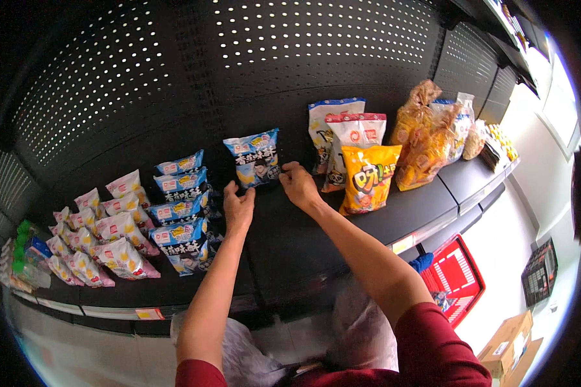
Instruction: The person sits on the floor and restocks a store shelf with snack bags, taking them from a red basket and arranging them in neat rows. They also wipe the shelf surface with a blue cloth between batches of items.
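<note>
A blue, white and black snack bag (252,159) stands upright by itself on the black shelf (290,232), close to the back panel. My left hand (238,208) is at its lower left, thumb and fingers apart. On its other side, my right hand (299,186) has curled fingers close to the bag's right edge, and I cannot tell if they touch it. Left of my left hand runs a row of matching blue snack bags (180,242), one behind another. Right of my right hand stands a yellow snack bag (369,181) in front of white snack bags (356,129).
White and pink snack bags (123,259) stand in rows at the left. Clear bags of orange-yellow food (423,162) are farther right. A perforated back panel (319,43) rises behind. On the floor at right are a red basket (457,280), a black crate (539,273) and cardboard boxes (506,343).
</note>
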